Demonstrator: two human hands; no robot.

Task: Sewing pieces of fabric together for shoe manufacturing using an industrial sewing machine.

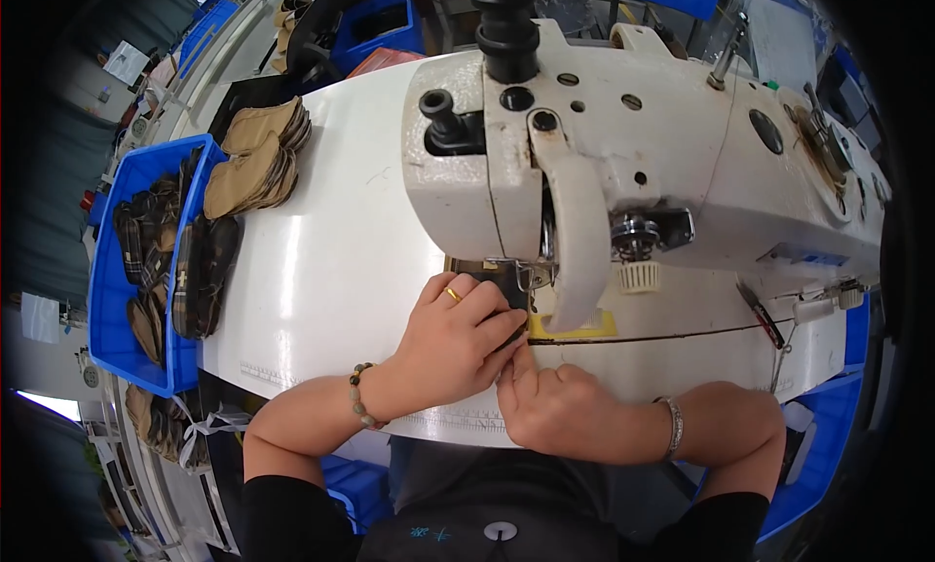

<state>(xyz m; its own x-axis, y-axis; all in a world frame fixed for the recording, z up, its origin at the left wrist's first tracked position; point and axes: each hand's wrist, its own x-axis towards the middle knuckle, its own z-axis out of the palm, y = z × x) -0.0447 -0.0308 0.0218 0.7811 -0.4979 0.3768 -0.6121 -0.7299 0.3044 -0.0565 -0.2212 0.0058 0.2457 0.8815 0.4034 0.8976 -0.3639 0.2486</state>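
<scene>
Under the head of a white sewing machine point(584, 163), a dark fabric piece point(482, 270) lies by the needle area, partly hidden by my fingers. My left hand point(463, 333), with a gold ring and a bead bracelet, is closed over the piece's near edge, fingers bent and pressed together. Beside it, my right hand point(560, 406) pinches at the same edge, where a thin dark strip point(662, 337) comes in from the right. The fingertips of both hands almost meet. What lies exactly between them is hidden.
A blue bin point(180, 353) of dark plaid pieces stands left, with tan stacked pieces point(258, 158) beside it on the white table point(331, 270). Small thread snips point(760, 312) lie right. Below is another blue bin point(823, 465). A yellow plate point(602, 324) sits near the needle.
</scene>
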